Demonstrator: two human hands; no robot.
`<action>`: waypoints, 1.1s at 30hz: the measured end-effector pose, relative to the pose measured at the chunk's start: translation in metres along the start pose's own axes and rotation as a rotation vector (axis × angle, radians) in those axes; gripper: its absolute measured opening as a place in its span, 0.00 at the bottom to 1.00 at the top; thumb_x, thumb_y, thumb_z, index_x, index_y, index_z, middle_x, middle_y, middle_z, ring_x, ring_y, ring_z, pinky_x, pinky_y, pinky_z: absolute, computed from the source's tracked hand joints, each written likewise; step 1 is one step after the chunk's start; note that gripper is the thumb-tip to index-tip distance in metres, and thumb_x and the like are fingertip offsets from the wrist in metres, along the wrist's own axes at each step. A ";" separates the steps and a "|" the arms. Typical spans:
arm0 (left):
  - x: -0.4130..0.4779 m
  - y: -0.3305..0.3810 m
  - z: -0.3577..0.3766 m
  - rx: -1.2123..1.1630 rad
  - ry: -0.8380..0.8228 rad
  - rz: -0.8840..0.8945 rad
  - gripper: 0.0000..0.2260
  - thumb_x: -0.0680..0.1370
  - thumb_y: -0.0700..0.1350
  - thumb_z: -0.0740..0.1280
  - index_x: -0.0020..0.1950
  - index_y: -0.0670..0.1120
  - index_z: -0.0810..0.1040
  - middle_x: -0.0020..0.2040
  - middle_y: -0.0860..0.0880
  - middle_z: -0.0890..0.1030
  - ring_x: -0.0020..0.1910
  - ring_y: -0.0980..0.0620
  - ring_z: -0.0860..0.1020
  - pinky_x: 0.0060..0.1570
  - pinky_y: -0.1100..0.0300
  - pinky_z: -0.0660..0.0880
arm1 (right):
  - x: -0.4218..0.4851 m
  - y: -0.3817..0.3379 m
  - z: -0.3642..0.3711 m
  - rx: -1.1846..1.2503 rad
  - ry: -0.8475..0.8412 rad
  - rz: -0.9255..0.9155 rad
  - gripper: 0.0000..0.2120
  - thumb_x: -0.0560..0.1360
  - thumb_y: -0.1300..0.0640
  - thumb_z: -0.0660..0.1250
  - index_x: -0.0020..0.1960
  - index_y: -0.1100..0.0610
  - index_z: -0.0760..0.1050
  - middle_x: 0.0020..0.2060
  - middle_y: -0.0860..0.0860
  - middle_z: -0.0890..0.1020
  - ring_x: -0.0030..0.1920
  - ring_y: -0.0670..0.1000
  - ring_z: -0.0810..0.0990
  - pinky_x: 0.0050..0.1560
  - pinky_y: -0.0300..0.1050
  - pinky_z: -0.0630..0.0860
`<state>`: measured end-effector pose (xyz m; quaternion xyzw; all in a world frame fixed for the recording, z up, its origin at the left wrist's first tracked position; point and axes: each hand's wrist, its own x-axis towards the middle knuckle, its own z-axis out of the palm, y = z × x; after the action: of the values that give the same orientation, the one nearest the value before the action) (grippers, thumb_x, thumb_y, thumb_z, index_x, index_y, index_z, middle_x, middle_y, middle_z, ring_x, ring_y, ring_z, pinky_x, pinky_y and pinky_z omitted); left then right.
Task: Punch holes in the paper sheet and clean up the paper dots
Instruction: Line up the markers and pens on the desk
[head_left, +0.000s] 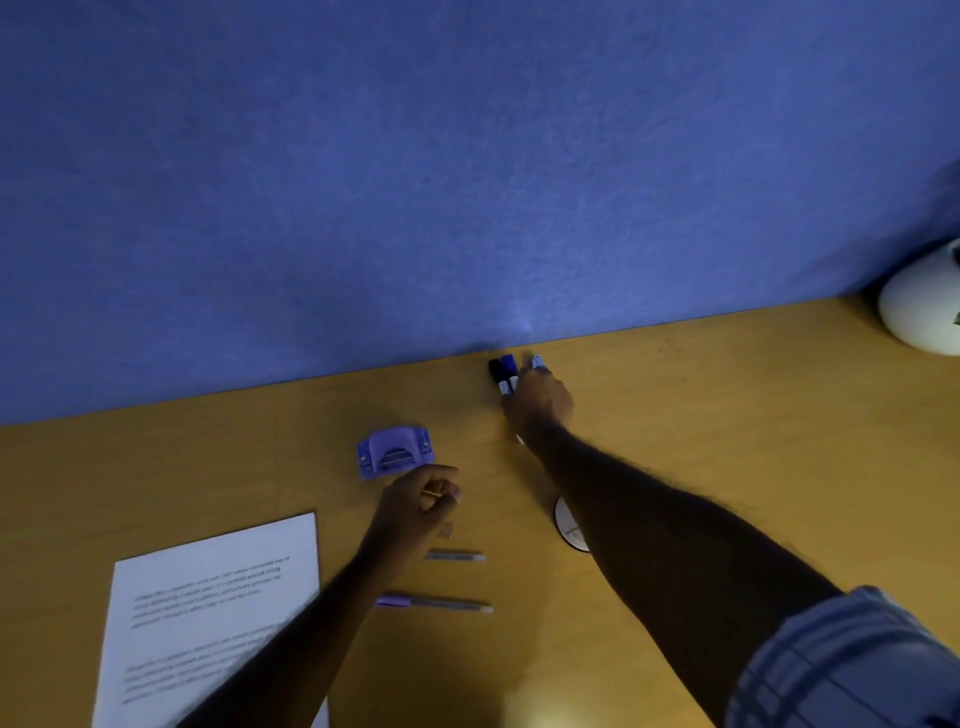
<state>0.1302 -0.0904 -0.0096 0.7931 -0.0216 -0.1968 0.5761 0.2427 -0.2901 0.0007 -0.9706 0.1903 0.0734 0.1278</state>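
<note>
A yellow-brown desk (727, 415) meets a blue wall (415, 182). The right hand (537, 402) curls its fingers round some markers (504, 371) by the wall. The left hand (421, 501) is curled up and pinches a thin yellow thing (434, 492), too blurry to name. The hole punch (396, 451) sits just past the left hand. The paper sheet (218, 597) lies to its left, and two pens (454, 556) lie just below it.

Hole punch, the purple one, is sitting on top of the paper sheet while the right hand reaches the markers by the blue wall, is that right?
No. In the head view the hole punch sits on the desk, beyond the paper sheet; the right hand does reach the markers by the blue wall.
</note>
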 end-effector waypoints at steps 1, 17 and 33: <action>-0.001 0.001 0.000 0.019 0.003 0.013 0.11 0.77 0.42 0.69 0.59 0.48 0.77 0.50 0.50 0.81 0.47 0.60 0.80 0.38 0.65 0.79 | 0.000 0.000 0.000 0.001 -0.003 0.003 0.18 0.80 0.49 0.62 0.65 0.59 0.71 0.57 0.56 0.80 0.55 0.56 0.80 0.53 0.51 0.79; -0.012 0.000 -0.017 0.183 0.021 0.100 0.10 0.77 0.41 0.68 0.57 0.50 0.77 0.47 0.54 0.82 0.47 0.61 0.80 0.46 0.68 0.77 | -0.018 0.005 -0.010 0.052 0.000 -0.113 0.15 0.78 0.49 0.62 0.58 0.58 0.75 0.52 0.55 0.81 0.52 0.55 0.81 0.49 0.51 0.80; -0.089 -0.039 -0.062 0.705 0.121 0.131 0.16 0.73 0.47 0.71 0.60 0.46 0.77 0.60 0.46 0.78 0.59 0.46 0.76 0.57 0.49 0.76 | -0.136 0.016 0.002 0.077 -0.109 -0.658 0.15 0.74 0.55 0.67 0.60 0.57 0.77 0.54 0.55 0.79 0.56 0.56 0.77 0.55 0.48 0.73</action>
<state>0.0612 0.0017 -0.0037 0.9501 -0.1048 -0.0928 0.2788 0.1119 -0.2566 0.0212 -0.9691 -0.1375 0.0729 0.1912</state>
